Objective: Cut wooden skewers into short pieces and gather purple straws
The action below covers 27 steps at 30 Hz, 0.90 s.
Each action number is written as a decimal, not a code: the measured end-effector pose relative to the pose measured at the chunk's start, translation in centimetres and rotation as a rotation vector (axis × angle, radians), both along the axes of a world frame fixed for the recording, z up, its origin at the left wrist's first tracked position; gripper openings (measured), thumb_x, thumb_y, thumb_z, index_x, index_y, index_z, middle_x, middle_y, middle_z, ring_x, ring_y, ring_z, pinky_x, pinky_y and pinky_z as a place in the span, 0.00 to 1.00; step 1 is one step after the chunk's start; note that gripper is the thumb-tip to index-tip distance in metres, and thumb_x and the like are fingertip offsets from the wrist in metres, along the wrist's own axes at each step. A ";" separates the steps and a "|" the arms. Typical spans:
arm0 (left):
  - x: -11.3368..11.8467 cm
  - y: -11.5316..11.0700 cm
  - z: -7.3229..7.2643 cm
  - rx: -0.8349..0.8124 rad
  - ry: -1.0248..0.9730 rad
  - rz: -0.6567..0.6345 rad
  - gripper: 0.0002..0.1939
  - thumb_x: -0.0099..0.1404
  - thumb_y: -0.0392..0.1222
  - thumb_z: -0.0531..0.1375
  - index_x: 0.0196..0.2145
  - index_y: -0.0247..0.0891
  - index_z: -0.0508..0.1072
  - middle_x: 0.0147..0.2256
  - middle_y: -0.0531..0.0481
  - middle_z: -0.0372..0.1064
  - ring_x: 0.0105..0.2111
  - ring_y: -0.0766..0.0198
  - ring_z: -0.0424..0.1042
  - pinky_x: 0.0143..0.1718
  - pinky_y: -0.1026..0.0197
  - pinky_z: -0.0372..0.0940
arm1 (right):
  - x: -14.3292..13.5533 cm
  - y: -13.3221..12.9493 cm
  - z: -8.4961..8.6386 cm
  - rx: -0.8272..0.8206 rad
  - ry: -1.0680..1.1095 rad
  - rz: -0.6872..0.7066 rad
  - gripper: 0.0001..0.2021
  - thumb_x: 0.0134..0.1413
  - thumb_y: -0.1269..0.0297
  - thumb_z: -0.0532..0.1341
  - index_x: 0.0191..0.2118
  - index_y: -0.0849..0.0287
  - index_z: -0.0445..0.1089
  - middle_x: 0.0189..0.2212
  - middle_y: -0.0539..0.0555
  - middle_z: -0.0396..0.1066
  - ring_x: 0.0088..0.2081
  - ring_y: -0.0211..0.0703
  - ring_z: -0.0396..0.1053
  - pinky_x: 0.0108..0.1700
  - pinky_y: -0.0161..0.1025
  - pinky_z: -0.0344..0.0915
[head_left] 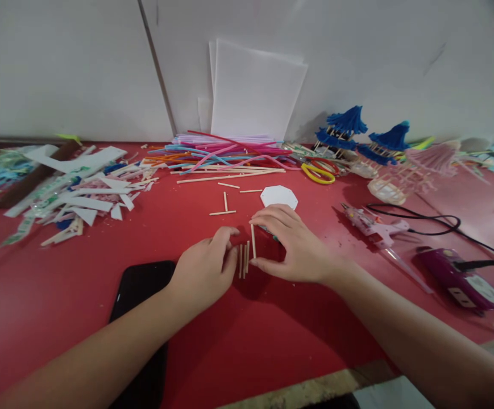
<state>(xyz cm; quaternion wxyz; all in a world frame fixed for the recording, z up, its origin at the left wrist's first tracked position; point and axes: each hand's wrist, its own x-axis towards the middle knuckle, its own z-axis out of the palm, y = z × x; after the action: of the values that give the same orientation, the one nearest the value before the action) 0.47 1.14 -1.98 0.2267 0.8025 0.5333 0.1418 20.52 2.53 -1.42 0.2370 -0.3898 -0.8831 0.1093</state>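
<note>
likely lining up short sticks (243, 262); right hand (291, 243) pinches another stick (254, 241) endwise, left hand's (206, 267) grip unclear; placing calls for straightness.

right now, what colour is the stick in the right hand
Pale cream; the stick shows best in the head view.

Under soft, dimmish light my right hand (291, 244) throws a blurred shadow onto the table (212, 352), whose right side carries a pale sheen, while the wall (80, 68) behind it looks dull grey.

Pale stick (253, 241); in right hand (293, 243); beside three slim sticks (244, 261); near-parallel
</note>
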 end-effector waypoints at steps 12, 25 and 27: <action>-0.1 0.2 -0.2 -0.081 -0.150 -0.034 0.12 0.64 0.40 0.49 0.45 0.41 0.63 0.36 0.47 0.74 0.36 0.56 0.73 0.33 0.58 0.61 | 0.6 0.0 0.3 -0.034 -0.136 0.022 0.24 0.44 0.54 0.63 0.48 0.60 0.64 0.49 0.61 0.62 0.55 0.55 0.54 0.56 0.55 0.52; -0.8 2.3 0.4 -0.081 -0.420 0.139 0.09 0.61 0.38 0.51 0.40 0.39 0.65 0.38 0.47 0.70 0.38 0.61 0.70 0.39 0.58 0.64 | -1.6 -1.0 -0.5 -0.004 -0.196 -0.019 0.31 0.40 0.43 0.63 0.47 0.61 0.67 0.50 0.63 0.61 0.56 0.58 0.52 0.56 0.55 0.51; -1.3 3.3 1.1 -0.033 -0.272 0.115 0.10 0.59 0.38 0.52 0.39 0.38 0.67 0.41 0.46 0.67 0.36 0.61 0.69 0.38 0.57 0.64 | -1.8 -1.2 -0.7 -0.009 -0.202 -0.018 0.28 0.42 0.46 0.62 0.47 0.61 0.67 0.49 0.62 0.62 0.56 0.57 0.52 0.56 0.53 0.52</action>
<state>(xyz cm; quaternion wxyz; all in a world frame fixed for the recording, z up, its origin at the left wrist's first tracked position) -0.79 4.47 -0.86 0.3015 0.7401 0.5451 0.2534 18.67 1.36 -2.13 0.1463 -0.4076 -0.8985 0.0713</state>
